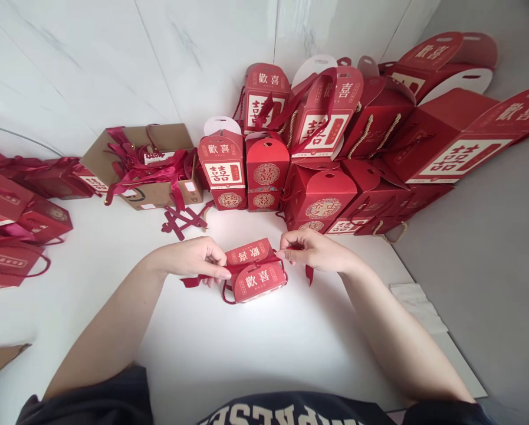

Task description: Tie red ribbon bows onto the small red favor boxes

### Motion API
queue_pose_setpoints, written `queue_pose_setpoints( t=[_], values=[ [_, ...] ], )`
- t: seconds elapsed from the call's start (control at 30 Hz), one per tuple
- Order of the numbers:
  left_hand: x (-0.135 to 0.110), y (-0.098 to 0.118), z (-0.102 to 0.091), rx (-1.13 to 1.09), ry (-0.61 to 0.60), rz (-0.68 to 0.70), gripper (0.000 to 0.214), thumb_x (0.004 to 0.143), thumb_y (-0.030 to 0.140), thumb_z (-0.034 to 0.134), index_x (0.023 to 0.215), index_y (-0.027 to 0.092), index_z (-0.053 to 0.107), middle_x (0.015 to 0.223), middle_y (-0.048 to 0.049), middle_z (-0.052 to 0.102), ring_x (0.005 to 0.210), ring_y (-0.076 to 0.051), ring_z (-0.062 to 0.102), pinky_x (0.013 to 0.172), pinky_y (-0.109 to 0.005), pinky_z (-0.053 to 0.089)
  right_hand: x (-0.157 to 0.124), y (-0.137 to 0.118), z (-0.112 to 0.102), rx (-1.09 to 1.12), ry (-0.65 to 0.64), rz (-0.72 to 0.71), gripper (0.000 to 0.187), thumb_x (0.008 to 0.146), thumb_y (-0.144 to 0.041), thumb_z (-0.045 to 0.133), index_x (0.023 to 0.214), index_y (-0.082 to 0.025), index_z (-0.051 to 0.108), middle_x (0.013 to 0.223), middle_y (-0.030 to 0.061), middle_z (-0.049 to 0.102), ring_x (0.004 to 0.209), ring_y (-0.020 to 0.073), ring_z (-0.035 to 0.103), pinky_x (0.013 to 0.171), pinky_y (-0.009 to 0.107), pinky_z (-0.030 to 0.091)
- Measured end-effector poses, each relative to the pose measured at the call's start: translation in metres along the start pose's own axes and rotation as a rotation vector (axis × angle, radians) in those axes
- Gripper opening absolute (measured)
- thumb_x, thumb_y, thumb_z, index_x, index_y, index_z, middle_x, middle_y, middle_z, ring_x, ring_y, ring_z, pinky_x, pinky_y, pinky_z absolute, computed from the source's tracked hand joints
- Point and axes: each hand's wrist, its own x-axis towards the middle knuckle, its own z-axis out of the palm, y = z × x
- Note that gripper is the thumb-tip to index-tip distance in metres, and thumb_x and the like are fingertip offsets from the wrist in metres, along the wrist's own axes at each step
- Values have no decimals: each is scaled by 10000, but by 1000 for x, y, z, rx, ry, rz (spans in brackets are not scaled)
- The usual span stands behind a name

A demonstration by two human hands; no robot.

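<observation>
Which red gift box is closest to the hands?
The small red gift box held between the left hand and right hand; every other box sits farther back, away from the hands.

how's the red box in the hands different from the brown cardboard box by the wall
The red box is printed with pale characters, while the brown cardboard box looks mostly plain. The red box is held between the left hand and right hand; the cardboard box sits untouched. The red box looks closed; the cardboard box is open. Both have dark red ribbons.

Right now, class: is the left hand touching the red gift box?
Touching: the head view shows the left hand with fingers against the red gift box.
</observation>
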Motion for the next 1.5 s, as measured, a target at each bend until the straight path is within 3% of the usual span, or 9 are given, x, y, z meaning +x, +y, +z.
queue_pose_setpoints(
  t=[0.13, 0.27, 0.4, 0.6, 0.87, 0.97, 1.1, 1.27, 1.5],
  values=[
    [3, 7, 13, 97, 255, 16, 374, 786, 515, 637, 662, 164, 609, 641, -16, 621, 597, -125, 571, 522, -214, 409, 2, -3, 5, 97, -100, 42, 379, 889, -512, 542, 737, -167, 564, 666, -8, 559, 625, 111, 514, 608, 246, 417],
    [7, 14, 28, 146, 537, 14, 455, 795, 547, 603, 575, 162, 501, 532, 24, 469, 484, -85, 437, 451, -211, 307, 1, -6, 10, 91, -143, 40, 348, 864, -488, 593, 727, -170, 562, 638, -30, 534, 580, 94, 486, 562, 223, 396],
    [7, 22, 38, 87, 529, -5, 421, 785, 521, 617, 605, 167, 478, 538, 35, 471, 439, -70, 404, 419, -205, 284, -3, -13, 13, 15, -99, -15, 303, 906, -452, 543, 779, -179, 581, 668, -25, 554, 577, 96, 488, 561, 225, 393],
    [8, 24, 38, 109, 373, 66, 409, 778, 409, 644, 579, 164, 385, 516, 59, 368, 450, -51, 351, 426, -185, 267, 1, -13, 16, -308, 244, -278, 149, 918, -295, 552, 827, -184, 593, 1037, 69, 605, 943, 172, 569, 860, 303, 437],
    [2, 10, 22, 91, 206, -23, 492, 764, 487, 647, 596, 187, 295, 547, 56, 335, 441, -78, 412, 414, -207, 322, 7, -4, 15, -297, 257, -203, 133, 920, -255, 543, 811, -191, 588, 942, 48, 660, 848, 166, 597, 762, 286, 447],
    [-1, 15, 27, 254, 394, 45, 437, 717, 519, 691, 633, 187, 420, 619, 31, 473, 563, -123, 503, 501, -234, 380, 5, -6, 15, -309, 258, -168, 145, 909, -297, 563, 815, -194, 604, 908, 43, 661, 811, 166, 592, 728, 279, 439],
    [10, 25, 48, 301, 744, 313, 239, 771, 411, 679, 859, 205, 596, 904, -25, 584, 868, -182, 551, 780, -310, 460, 2, -10, 16, -282, 228, -176, 172, 914, -341, 553, 844, -199, 621, 930, 49, 654, 835, 169, 591, 755, 284, 443],
    [32, 22, 72, 260, 807, 390, 85, 831, 277, 610, 867, 214, 655, 919, -31, 507, 926, -179, 524, 901, -340, 441, 3, -10, 18, -251, 204, -178, 179, 914, -345, 552, 848, -198, 630, 971, 59, 648, 879, 177, 591, 806, 303, 456],
    [41, 16, 80, 307, 909, 377, 91, 740, 126, 574, 800, 193, 584, 970, -39, 472, 1001, -209, 491, 970, -391, 400, 2, -9, 15, -214, 172, -171, 188, 919, -351, 541, 831, -201, 611, 998, 54, 639, 865, 171, 587, 811, 315, 466]
  ],
)
